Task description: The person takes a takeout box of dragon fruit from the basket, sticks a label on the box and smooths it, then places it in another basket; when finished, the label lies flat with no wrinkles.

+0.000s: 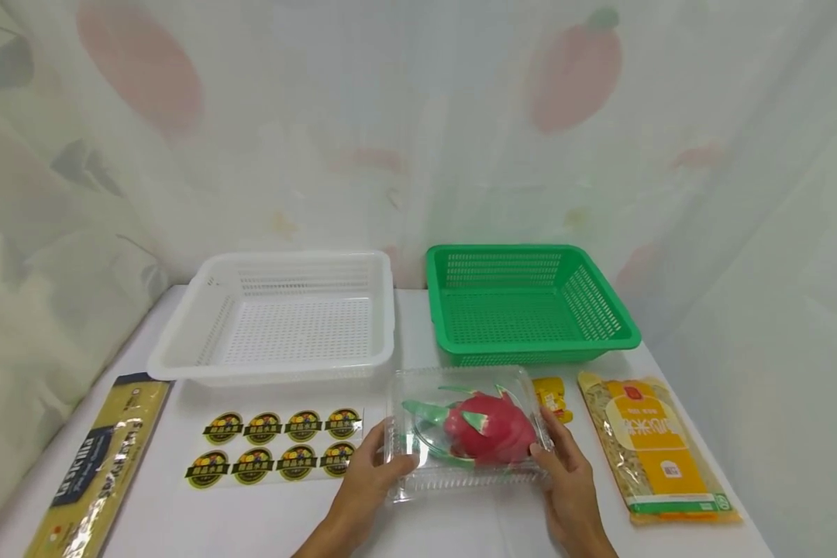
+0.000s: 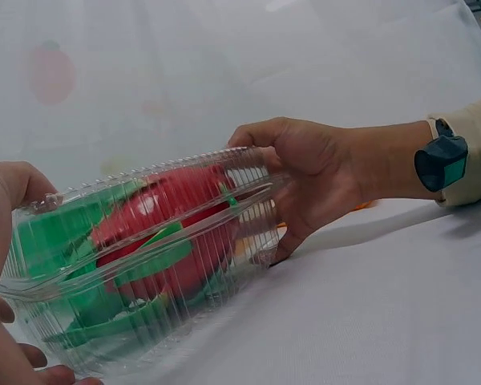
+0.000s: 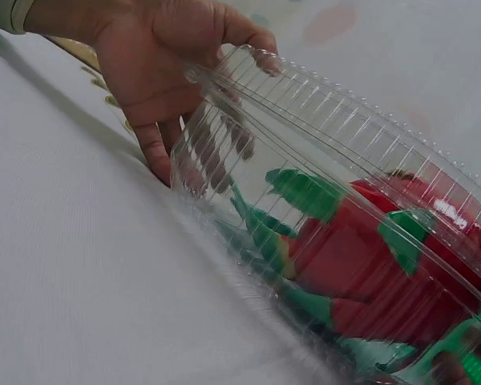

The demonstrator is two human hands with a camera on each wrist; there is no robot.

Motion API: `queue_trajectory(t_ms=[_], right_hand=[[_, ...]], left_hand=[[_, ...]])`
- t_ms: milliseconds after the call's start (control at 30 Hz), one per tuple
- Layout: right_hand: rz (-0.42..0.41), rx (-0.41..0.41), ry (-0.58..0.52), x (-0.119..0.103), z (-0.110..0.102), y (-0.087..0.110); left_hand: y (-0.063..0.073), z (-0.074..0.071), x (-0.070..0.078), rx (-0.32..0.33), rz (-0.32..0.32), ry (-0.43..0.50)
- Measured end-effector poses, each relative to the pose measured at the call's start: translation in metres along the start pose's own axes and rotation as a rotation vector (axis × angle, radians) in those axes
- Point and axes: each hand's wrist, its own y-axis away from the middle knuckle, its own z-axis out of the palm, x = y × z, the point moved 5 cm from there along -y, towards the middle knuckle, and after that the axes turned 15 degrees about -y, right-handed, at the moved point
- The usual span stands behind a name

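Note:
A clear plastic clamshell box (image 1: 418, 484), lid down, holds a red dragon fruit (image 1: 491, 430) with green scales. My left hand (image 1: 366, 480) grips the box's left end, thumb on the lid's edge and fingers along the side. At the opposite end my right hand (image 1: 568, 480) holds it the same way; the left wrist view shows this right hand (image 2: 313, 172) with its thumb on top and fingers lower down. In the right wrist view the left hand (image 3: 164, 64) is partly seen through the plastic. The box looks tilted in both wrist views.
Behind stand a white basket (image 1: 272, 372) and a green basket (image 1: 530, 353). A sheet of round stickers (image 1: 275, 446) lies left of the box, with a spaghetti pack (image 1: 101, 469) farther left. To the right are a small yellow packet (image 1: 552, 397) and a yellow food bag (image 1: 659, 449).

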Motion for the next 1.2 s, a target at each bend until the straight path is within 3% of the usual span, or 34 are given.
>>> queue_trajectory(t_ms=[233,667,1200], right_hand=[[-0.031,-0.02,0.019,0.001,0.001,0.001],[-0.031,0.001,0.073,0.0,0.001,0.001],[-0.004,0.025,0.094,0.001,-0.001,0.002]], left_hand=[[0.002,-0.002,0.0,0.05,0.008,-0.082],[0.003,-0.02,0.006,0.123,0.009,-0.142],[0.019,-0.048,0.022,0.203,0.062,-0.191]])
